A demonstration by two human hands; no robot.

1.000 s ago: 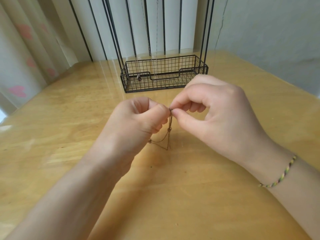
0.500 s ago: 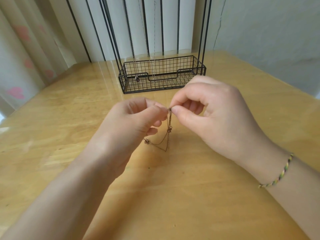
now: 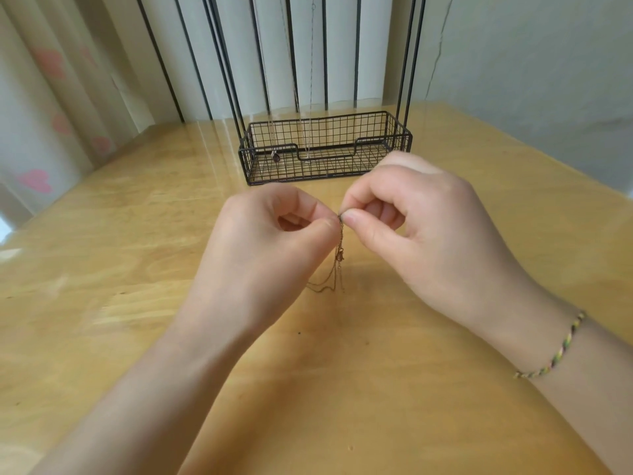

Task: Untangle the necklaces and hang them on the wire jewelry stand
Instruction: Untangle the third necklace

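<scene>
**Tangle under work; chain not yet on stand**

Found left hand point(image 3: 270, 248) and right hand point(image 3: 421, 234) raised over the table point(image 3: 102, 269), near centre. Fingers of both curled in, thumb and forefinger of each pinching the top of a thin necklace chain point(image 3: 340, 258) at almost the same spot. Judged as a grip chosen for picking a tangle apart: pinch points kept close for fine control, rest of chain left hanging free to fall open by its own weight. Noted clasp about halfway down the hanging strands. Lowest loops trailing just below and right of the left hand; contact with table not certain.

Observed wire jewelry stand point(image 3: 325, 149) at far centre, well apart from both hands. Other fine necklaces point(image 3: 310, 80) already hanging down into its basket, with a small pendant point(image 3: 276, 156) at the basket's left end. Recorded woven bracelet point(image 3: 555, 351) on right wrist.

Compared with the frame one second back: same two-handed pinch, same place, no widening between hands. Small bead seen then at chain's low left end no longer made out; clasp now plainer. Rated untangling unfinished, hanging still to come.
</scene>
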